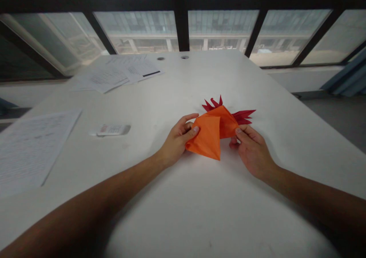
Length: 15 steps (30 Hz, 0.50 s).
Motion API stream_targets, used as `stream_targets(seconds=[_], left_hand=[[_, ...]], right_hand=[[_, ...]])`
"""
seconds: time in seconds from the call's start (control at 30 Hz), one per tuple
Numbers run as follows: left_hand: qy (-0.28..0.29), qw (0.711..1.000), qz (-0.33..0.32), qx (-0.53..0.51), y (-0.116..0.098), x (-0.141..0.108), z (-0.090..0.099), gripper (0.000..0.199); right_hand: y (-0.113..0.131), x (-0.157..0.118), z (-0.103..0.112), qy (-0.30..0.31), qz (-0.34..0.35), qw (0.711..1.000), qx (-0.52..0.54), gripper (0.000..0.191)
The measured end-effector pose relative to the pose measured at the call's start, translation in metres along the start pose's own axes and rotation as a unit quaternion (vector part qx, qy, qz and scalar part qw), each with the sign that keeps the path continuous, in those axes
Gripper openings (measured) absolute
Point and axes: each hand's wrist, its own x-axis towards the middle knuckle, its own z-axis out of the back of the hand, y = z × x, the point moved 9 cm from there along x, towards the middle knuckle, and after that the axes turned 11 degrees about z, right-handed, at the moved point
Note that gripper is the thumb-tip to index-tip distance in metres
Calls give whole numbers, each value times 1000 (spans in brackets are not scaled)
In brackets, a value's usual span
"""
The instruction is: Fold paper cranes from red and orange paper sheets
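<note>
An orange sheet of origami paper [207, 132], partly folded, is held between my two hands above the white table. My left hand [180, 138] pinches its left side, with the thumb on the front face. At the right edge, the thumb and fingers of my right hand [251, 145] are closed on the paper. A flap with a straight upright edge hangs down in the middle, its lower corner pointing toward me. Just behind the paper lie red folded paper pieces [243, 116] with pointed tips, partly hidden by the orange sheet.
On the white table [160, 212], a white glue bottle [113, 130] lies left of my hands. A printed sheet [37, 147] is at the left edge, and more papers [117, 73] overlap at the far left. Two round cable holes sit near the far edge, before windows.
</note>
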Motion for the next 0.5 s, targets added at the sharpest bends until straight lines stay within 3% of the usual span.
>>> stream_targets(seconds=[0.13, 0.27, 0.5], left_hand=[[-26, 998, 48, -42, 0, 6, 13, 41], [-7, 997, 58, -47, -3, 8, 14, 20], [96, 995, 16, 14, -5, 0, -1, 60]], right_hand=[[-2, 0, 0, 4, -6, 1000, 22, 23], [-1, 0, -1, 10, -16, 999, 35, 26], [0, 0, -4, 7, -11, 998, 54, 29]])
